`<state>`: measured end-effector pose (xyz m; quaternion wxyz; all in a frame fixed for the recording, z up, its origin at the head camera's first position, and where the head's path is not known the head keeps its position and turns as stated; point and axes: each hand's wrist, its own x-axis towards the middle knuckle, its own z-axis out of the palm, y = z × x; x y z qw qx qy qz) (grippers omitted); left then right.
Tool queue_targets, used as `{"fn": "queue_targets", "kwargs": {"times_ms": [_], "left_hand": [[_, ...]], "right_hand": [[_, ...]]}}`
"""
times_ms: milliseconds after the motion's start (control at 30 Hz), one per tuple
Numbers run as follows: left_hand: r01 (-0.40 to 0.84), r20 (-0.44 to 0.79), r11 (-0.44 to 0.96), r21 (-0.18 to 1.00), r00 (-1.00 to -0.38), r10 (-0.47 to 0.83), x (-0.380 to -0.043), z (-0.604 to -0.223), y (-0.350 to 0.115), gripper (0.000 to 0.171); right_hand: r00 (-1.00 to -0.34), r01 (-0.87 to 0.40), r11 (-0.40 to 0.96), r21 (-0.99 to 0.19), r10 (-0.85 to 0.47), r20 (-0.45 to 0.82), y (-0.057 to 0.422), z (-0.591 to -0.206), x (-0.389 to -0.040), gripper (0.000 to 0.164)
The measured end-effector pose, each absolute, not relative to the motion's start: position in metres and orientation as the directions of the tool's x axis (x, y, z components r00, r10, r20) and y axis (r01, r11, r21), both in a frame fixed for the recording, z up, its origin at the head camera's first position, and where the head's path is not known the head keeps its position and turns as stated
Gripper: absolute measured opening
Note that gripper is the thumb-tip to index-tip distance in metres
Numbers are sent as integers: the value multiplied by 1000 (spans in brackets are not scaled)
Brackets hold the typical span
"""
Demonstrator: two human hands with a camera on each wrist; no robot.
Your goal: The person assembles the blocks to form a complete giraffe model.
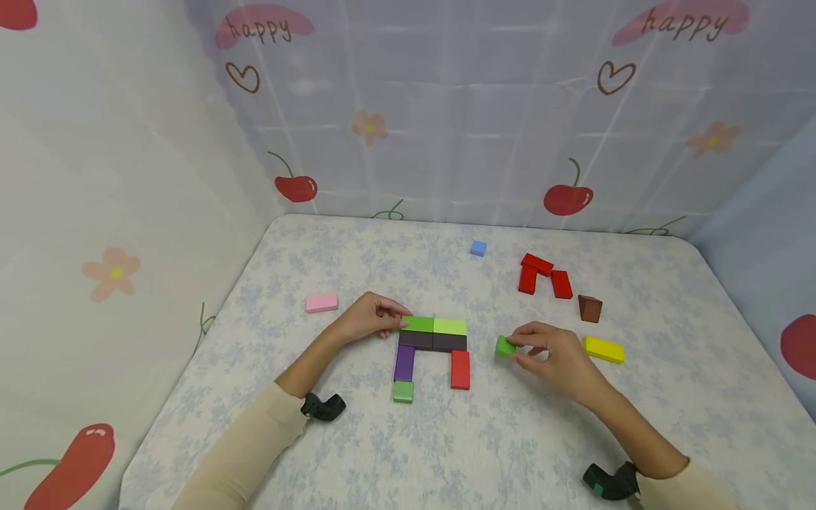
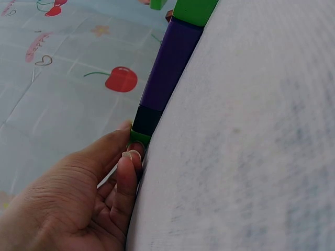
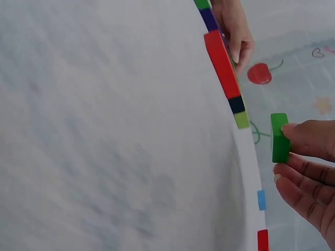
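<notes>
My left hand [image 1: 370, 317] has thumb and index finger at the left end of a green block [image 1: 419, 324], gripping it there. Beside that block lies a lime block [image 1: 450, 326], and two dark blocks [image 1: 416, 340] run along the near side of the pair. Below them extend a purple block [image 1: 404, 363] on the left, with a small green cube [image 1: 403, 392] at its near end, and a red block [image 1: 460, 370] on the right. To the right of this flat figure, my right hand [image 1: 553, 354] pinches a small green block [image 3: 279, 138], raised off the table in the right wrist view.
A pink block [image 1: 321, 303] lies left of my left hand. Farther back are a small blue block [image 1: 479, 248] and several red blocks [image 1: 562, 284]. A brown triangular block [image 1: 590, 309] and a yellow block [image 1: 603, 349] lie at the right. A printed curtain [image 1: 433, 142] hangs behind the table.
</notes>
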<state>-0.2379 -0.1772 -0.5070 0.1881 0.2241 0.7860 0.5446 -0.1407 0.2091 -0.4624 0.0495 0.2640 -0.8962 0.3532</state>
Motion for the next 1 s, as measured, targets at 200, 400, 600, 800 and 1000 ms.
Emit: {"fn": "queue_targets", "kwargs": {"times_ms": [200,400,600,800,1000], "left_hand": [[145,-51,308,940,-834,550,-237,-506,-177,22],[149,-50,313,938,-836,547,-238,-506,-178,21],[137,-56,310,941,-839,541,-237,-507,-179,21],[129,-63,308,942,-837,543,-238,-508,-178,22],[131,-65,313,941,-836,545,-239,-508,-177,21]], "right_hand": [[-829,-530,574,-624,-505,239,194,-466,-112,32],[-783,-562,501,-658,-579,228,185,-471,-96,28],[-770,-570,512,-643,-606,200,177,-475,-93,24],[-780,-554,565,-611,-610,142,176,-471,-92,25],[-760,-574,550,-607,-635,143,174,-469,-92,28]]}}
